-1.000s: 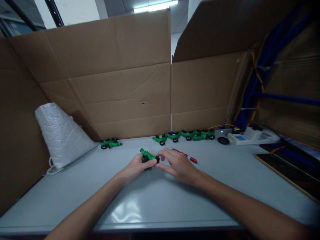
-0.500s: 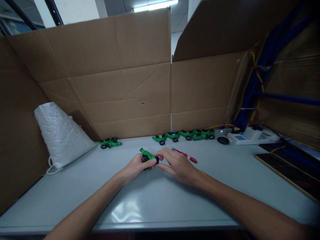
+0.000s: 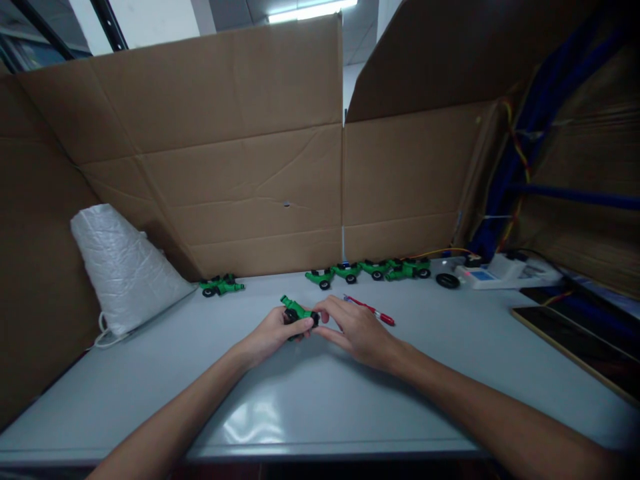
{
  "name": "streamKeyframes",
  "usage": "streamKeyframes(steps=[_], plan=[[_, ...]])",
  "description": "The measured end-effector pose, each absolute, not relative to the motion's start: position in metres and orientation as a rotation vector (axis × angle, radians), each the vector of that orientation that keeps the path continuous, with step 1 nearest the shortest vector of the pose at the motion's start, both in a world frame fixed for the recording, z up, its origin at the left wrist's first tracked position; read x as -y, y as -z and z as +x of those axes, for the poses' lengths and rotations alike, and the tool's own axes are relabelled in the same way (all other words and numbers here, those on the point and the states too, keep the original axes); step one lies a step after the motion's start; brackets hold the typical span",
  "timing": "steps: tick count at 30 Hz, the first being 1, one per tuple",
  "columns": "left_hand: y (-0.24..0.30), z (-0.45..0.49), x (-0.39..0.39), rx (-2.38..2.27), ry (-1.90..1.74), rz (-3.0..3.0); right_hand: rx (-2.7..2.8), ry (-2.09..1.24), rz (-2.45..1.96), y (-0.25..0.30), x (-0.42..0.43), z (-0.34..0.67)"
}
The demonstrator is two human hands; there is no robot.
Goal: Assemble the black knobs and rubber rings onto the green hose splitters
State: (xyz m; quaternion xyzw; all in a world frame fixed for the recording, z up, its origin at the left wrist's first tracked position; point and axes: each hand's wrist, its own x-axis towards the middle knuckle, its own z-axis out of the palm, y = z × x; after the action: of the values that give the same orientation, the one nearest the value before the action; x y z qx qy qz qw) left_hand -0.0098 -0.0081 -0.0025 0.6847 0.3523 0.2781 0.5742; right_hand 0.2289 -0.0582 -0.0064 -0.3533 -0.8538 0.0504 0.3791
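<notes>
My left hand point(image 3: 271, 335) is closed around a small green toy car point(image 3: 299, 309) with black wheels, held just above the middle of the table. The toy's narrow green end points up and to the left. At its right end, by a black wheel, my right hand point(image 3: 356, 331) has thumb and fingertips bent in against the toy. Fingers cover part of its underside. Just behind the right hand, a red screwdriver-like tool point(image 3: 384, 318) lies on the table, partly hidden by the knuckles.
Several similar green toys point(image 3: 374, 269) line the table's back edge, with more green toy parts point(image 3: 221, 286) at back left. A white padded bag point(image 3: 123, 280) leans at left. A black ring point(image 3: 447, 281), a power strip point(image 3: 510, 275) and a dark flat panel point(image 3: 575, 340) sit at right. Cardboard walls point(image 3: 240, 187) surround the table.
</notes>
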Motion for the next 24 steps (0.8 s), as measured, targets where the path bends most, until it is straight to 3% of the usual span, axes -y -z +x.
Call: streamKeyframes(steps=[24], plan=[[-0.0065, -0.0066, 0.0138, -0.816, -0.637, 1.643, 2.197, -0.124, -0.938, 0.0079, 0.0577, 0.229]])
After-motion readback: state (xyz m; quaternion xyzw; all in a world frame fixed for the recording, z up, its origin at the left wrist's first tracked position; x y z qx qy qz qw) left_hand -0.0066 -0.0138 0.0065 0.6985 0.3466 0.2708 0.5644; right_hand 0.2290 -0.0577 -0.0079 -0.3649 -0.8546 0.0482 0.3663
